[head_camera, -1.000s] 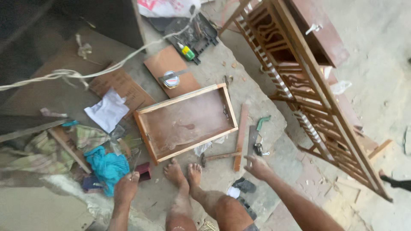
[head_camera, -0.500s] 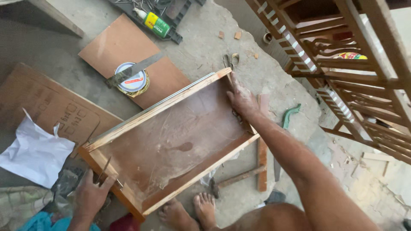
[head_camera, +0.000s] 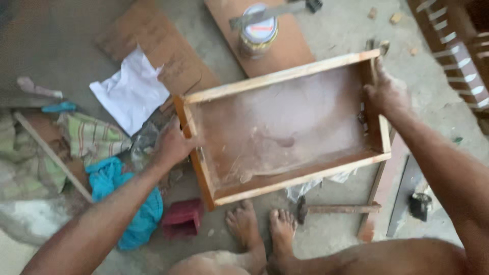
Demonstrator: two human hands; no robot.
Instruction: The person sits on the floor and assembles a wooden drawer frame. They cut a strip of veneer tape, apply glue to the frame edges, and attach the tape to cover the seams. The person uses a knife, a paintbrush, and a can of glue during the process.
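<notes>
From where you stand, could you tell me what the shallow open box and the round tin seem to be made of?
The shallow open box: apparently unfinished pale wood, grain on rails, dusty brown board bottom. The round tin: probably metal, judging by its shiny rim.

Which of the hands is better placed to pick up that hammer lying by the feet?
Probably the right hand. It grips the wooden drawer box at its right end, and the hammer lies just below that end. The left hand holds the far left end, with the feet in between.
</notes>
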